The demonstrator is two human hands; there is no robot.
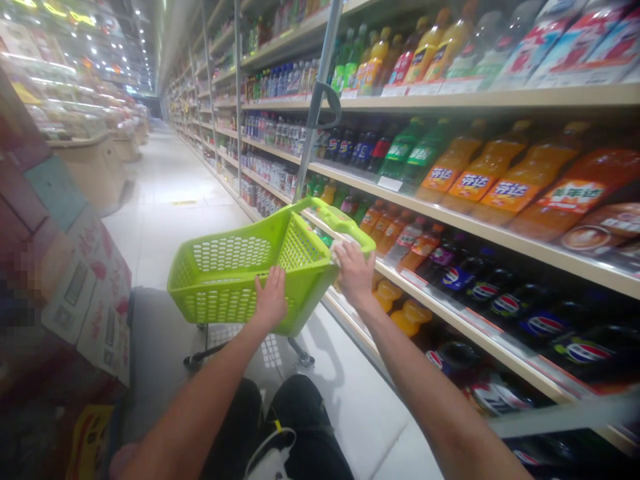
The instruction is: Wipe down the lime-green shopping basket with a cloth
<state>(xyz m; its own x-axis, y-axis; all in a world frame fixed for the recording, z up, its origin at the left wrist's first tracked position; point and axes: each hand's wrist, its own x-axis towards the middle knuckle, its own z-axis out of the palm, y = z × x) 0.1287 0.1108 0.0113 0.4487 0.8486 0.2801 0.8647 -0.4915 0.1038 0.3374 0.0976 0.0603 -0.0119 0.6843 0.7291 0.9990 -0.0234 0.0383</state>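
Gripping a lime-green wheeled shopping basket (225, 307), left hand (271, 298) and right hand (354, 272) (fingers curled over its rim)

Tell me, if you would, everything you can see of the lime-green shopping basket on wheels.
The lime-green shopping basket looks like moulded plastic, its walls pierced by rows of oval holes, with a thick handle along one end. It stands on a dark metal frame with small castors, on a pale tiled floor, beside drinks shelves. The left hand rests against its near rim; the right hand grips the handle end.
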